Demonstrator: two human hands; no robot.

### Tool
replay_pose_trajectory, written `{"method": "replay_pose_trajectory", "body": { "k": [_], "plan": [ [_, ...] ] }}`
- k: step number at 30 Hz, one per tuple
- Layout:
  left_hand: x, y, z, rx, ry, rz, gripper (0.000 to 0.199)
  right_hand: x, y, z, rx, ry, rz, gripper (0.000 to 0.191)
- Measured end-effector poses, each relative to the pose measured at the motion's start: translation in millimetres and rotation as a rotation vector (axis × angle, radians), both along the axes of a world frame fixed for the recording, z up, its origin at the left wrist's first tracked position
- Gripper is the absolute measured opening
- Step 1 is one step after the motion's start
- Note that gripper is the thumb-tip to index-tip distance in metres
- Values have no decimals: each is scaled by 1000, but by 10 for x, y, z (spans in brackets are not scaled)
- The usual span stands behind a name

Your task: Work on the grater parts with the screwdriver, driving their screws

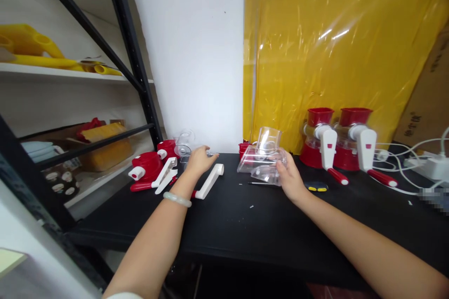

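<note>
My right hand (290,178) is closed around the edge of a clear plastic housing (261,159) with an upright chute, held above the black table. My left hand (202,160) reaches over clear plastic parts (185,142) at the back left; its visible fingers are apart, and part of its grasp is hidden. Near my left wrist lies a white crank handle (210,181) with a red grip. Further left are a red grater base (147,166) with a white knob and another white crank (165,176) with a red grip. Behind the held housing a red part (244,148) shows.
Two assembled red-and-white rotary graters (319,142) stand at the back right. A thin dark rod (261,183) and a black-yellow tool (316,187) lie on the black table (266,224). White cables (403,159) run at the right; a black-framed shelf (128,32) rises at the left.
</note>
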State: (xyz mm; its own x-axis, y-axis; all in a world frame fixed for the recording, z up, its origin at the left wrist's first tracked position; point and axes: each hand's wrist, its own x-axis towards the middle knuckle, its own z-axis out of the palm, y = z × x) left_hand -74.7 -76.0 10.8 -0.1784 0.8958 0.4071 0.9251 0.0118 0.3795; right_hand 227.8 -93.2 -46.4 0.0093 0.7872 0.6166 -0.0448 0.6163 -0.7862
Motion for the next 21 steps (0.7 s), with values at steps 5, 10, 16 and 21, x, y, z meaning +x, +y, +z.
{"method": "replay_pose_trajectory", "body": {
  "k": [5,10,16,21],
  "plan": [
    [-10,41,-74,-124,123,-13,41,-38,-12,-46,-2,-42,2,67],
    [-57,96,-171,-180,138,6,36,-22,3,-69,-16,-49,30,69],
    [-55,86,-207,-219,143,20,35,-20,-34,-52,-26,-31,62,67],
    [-73,70,-157,-193,107,-17,40,-26,-51,-36,-35,-23,80,68]
  ]
}}
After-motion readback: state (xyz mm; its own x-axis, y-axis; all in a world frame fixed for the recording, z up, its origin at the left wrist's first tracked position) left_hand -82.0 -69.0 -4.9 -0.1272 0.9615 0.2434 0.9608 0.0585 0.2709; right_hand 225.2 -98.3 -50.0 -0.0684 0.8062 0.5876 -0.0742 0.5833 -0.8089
